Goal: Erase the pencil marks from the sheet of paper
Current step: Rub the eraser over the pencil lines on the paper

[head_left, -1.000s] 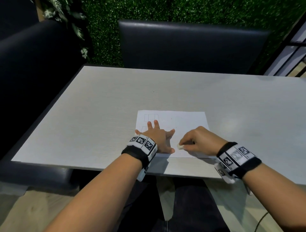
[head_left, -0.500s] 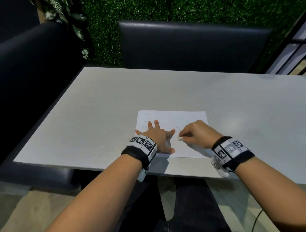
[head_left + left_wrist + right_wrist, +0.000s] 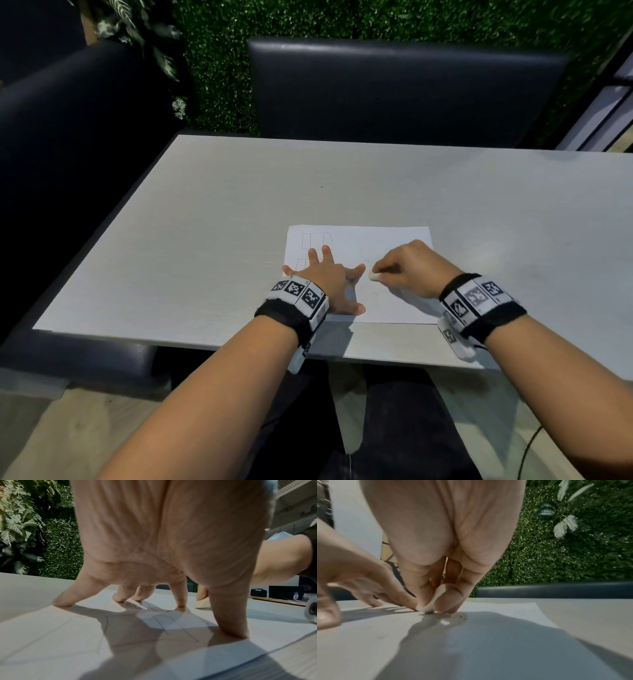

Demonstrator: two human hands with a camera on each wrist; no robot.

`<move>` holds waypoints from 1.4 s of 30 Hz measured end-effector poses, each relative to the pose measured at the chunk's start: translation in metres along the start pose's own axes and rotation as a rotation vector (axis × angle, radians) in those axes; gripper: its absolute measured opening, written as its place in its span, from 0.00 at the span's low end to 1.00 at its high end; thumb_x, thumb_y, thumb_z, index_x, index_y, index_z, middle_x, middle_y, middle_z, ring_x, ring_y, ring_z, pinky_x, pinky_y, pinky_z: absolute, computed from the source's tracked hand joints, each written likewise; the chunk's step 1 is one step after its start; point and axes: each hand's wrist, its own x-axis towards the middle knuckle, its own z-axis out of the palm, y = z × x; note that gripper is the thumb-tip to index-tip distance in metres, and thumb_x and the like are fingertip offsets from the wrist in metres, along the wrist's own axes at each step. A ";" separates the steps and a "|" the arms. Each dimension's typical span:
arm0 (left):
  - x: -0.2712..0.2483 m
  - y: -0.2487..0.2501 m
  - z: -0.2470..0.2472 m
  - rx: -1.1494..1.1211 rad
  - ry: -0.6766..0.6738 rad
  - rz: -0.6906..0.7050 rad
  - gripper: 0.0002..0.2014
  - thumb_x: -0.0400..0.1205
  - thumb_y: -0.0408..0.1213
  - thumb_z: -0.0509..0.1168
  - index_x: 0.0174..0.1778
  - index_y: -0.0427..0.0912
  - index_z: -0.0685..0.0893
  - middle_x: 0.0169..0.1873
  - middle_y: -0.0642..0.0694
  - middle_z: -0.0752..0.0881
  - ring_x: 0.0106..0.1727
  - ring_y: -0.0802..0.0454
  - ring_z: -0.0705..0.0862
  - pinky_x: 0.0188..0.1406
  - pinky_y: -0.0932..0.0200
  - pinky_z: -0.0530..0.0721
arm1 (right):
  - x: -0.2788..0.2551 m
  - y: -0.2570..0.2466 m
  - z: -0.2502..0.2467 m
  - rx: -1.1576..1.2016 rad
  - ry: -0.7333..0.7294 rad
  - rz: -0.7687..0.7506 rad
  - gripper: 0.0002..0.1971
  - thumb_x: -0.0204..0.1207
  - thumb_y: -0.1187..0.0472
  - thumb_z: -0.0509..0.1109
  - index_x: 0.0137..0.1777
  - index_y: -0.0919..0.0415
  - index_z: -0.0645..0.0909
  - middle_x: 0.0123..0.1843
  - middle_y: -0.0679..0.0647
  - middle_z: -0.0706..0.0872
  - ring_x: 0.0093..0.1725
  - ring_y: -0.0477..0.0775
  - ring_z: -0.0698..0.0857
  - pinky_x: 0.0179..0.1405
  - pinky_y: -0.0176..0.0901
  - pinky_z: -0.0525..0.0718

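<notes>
A white sheet of paper [image 3: 383, 240] lies near the table's front edge, with faint pencil boxes [image 3: 315, 240] drawn at its left side. My left hand [image 3: 329, 281] presses flat on the sheet's left half, fingers spread and straight [image 3: 228, 618]. My right hand [image 3: 411, 270] pinches a small white eraser [image 3: 374, 276] between thumb and fingers, its tip touching the paper [image 3: 428, 608] just right of the left hand's index finger. In the left wrist view, pencil lines [image 3: 171, 626] run under the palm and the eraser [image 3: 202, 603] shows behind the thumb.
The pale grey table [image 3: 205, 240] stretches far to the left, back and right of the sheet. Dark upholstered seats [image 3: 394, 92] stand behind and to the left, in front of a green plant wall [image 3: 308, 20]. The table's front edge [image 3: 394, 356] lies close below my wrists.
My right hand has moved the eraser away from me across the paper, from near the left thumb to beside the left index finger. The left hand has stayed pressed in place.
</notes>
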 end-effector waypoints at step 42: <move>0.002 -0.002 0.002 -0.007 0.013 0.014 0.45 0.78 0.69 0.69 0.86 0.77 0.49 0.89 0.37 0.33 0.89 0.29 0.33 0.71 0.05 0.49 | -0.015 -0.003 0.001 -0.009 -0.069 0.016 0.09 0.80 0.53 0.75 0.56 0.52 0.93 0.50 0.46 0.94 0.45 0.40 0.86 0.51 0.35 0.82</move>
